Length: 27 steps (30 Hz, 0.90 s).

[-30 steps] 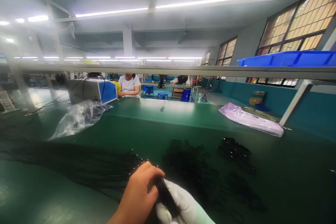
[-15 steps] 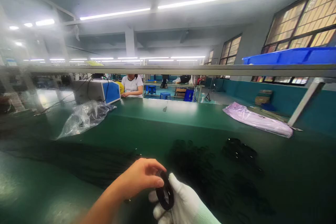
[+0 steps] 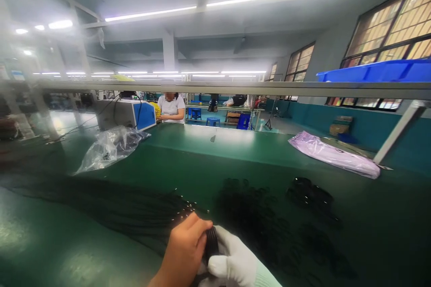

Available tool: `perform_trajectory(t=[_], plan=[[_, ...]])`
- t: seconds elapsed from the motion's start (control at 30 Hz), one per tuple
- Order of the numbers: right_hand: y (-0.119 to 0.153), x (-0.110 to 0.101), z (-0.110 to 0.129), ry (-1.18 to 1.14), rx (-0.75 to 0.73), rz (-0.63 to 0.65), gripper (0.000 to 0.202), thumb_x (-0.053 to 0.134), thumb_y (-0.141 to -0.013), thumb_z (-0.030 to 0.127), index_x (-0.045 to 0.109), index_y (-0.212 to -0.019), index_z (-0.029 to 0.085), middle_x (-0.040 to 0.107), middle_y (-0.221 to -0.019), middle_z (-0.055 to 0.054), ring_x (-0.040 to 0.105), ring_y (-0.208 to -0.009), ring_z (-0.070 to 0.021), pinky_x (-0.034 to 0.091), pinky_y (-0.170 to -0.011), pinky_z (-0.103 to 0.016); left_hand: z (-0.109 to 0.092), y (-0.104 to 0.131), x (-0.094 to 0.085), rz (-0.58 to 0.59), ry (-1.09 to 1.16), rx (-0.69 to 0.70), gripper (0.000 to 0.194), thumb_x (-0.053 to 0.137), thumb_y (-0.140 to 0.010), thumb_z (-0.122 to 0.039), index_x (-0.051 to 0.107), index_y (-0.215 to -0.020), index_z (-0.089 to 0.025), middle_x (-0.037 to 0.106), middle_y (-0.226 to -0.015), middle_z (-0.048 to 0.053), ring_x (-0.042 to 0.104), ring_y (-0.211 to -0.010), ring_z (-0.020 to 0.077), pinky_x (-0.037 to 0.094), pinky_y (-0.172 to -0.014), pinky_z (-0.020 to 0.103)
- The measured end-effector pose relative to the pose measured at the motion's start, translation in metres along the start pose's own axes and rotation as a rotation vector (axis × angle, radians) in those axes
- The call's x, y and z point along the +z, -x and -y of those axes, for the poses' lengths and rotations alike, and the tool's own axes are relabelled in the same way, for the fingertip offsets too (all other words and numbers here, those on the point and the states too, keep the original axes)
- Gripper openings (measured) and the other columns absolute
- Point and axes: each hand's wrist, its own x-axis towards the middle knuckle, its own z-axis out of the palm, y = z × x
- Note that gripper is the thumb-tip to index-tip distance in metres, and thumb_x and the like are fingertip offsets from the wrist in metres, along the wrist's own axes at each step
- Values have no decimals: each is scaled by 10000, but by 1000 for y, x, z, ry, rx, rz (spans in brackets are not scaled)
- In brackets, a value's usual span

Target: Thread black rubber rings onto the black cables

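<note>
A small coil of black cable (image 3: 211,243) is held between my two hands low in the middle, its stacked turns showing as ridges. My bare left hand (image 3: 187,249) is closed on its left side, thumb and fingers pressed against the turns. Wearing a white glove, my right hand (image 3: 234,255) grips the coil from the right, with the thumb across its front. The lower part of the coil is hidden by the hands. Just beyond my left hand lies a bundle of long black cables (image 3: 134,206) with shiny metal ends.
Many dark loops (image 3: 252,206) lie right of my hands on the green table (image 3: 188,166). Farther right is a glossy black bundle (image 3: 311,195). A clear plastic bag (image 3: 111,148), a blue-and-grey machine (image 3: 129,114) and a pink wrapped package (image 3: 332,154) stand farther back. A person (image 3: 171,108) sits beyond.
The coil has turned from showing its open ring to showing its ridged side. My left hand has closed in around it, and my right thumb has come across the front.
</note>
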Motion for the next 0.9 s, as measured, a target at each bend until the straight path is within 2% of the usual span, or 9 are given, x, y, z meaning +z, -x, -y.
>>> perform_trajectory(t=[0.17,0.3,0.37,0.47,0.57,0.63,0.73,0.8,0.9], plan=[[-1,-2,-3,-70,13,35,470,736,-648,195,556,-1079,150,553,-968,-58,594,-789,-155,483,-615,-243,-1,-8,-1,83,81,-63,356,416,-743,-8,659,-910,-207,595,-836,14,575,-762,131,423,-678,216],[-2,-14,-10,-222,33,95,373,644,-753,229,549,-1102,137,604,-913,-72,614,-784,-155,491,-641,-244,-4,-24,-13,173,84,-220,289,454,-703,-41,678,-794,-202,583,-769,5,552,-719,140,407,-653,234],[-2,-20,-13,-333,60,153,359,554,-803,300,561,-1098,95,630,-852,-93,624,-760,-161,492,-638,-239,-2,-32,-23,259,221,-291,267,506,-708,-102,689,-870,-207,612,-818,8,557,-743,147,425,-690,246],[-2,-21,-14,-484,142,243,462,464,-800,382,580,-1088,40,639,-858,-122,621,-769,-169,487,-655,-239,4,-36,-40,452,592,-338,371,575,-710,-189,656,-1071,-218,627,-1037,27,579,-868,166,448,-782,264],[-3,-15,-10,-512,193,232,479,490,-774,422,605,-1041,41,615,-943,-121,614,-799,-172,483,-723,-269,7,-33,-48,569,822,-378,416,625,-681,-224,647,-1095,-195,630,-1081,46,581,-971,210,460,-813,280],[-4,-11,-8,-367,142,125,452,554,-766,404,587,-1077,78,585,-990,-104,600,-807,-174,485,-696,-282,6,-31,-47,527,716,-412,375,632,-670,-214,672,-1042,-190,655,-1034,47,583,-984,225,456,-833,291],[-2,-9,-6,-44,-5,-83,521,682,-676,263,522,-1161,162,541,-1023,-69,585,-783,-173,479,-614,-280,0,-33,-41,403,414,-419,311,632,-693,-233,699,-996,-209,673,-1040,44,585,-993,226,435,-891,304],[0,-9,-8,25,-14,-107,534,685,-649,230,511,-1149,159,534,-1005,-68,590,-771,-174,479,-611,-289,-3,-36,-38,314,351,-418,311,600,-753,-309,684,-1034,-206,670,-1073,56,589,-1004,224,439,-905,307],[3,-8,-9,-36,15,-95,466,650,-638,257,529,-1070,129,543,-995,-79,602,-753,-167,485,-622,-294,2,-35,-41,222,360,-442,352,502,-829,-412,654,-1068,-203,664,-1094,61,600,-1007,221,472,-883,309]])
